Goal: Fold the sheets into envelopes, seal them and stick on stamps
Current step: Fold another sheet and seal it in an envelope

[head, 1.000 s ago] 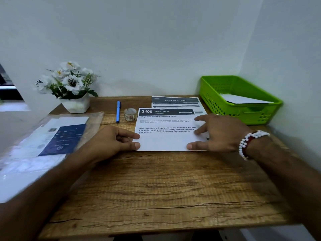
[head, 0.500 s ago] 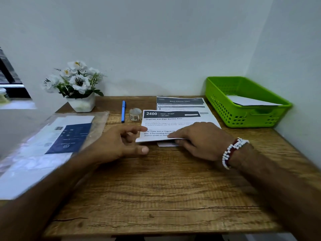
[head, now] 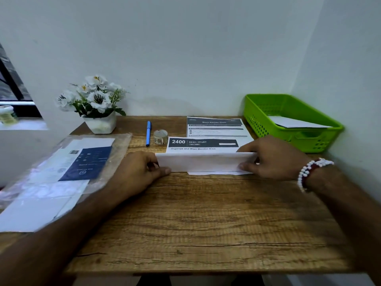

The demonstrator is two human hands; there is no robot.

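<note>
A printed sheet headed "2400" lies mid-table. Its near edge is folded up and back, showing a white underside. My left hand pinches the fold's left end. My right hand holds the right end, a bead bracelet on that wrist. A white paper edge pokes out beneath the fold. A second printed sheet lies behind. A small roll of stamps stands left of the sheets.
A blue pen lies beside the stamp roll. A clear plastic pack of envelopes covers the table's left side. A white flower pot sits at the back left. A green basket at the back right holds a white envelope.
The sheet lay flat under both hands one second ago. Both hands have since lifted its near edge and rolled it away from me, covering the lower text.
</note>
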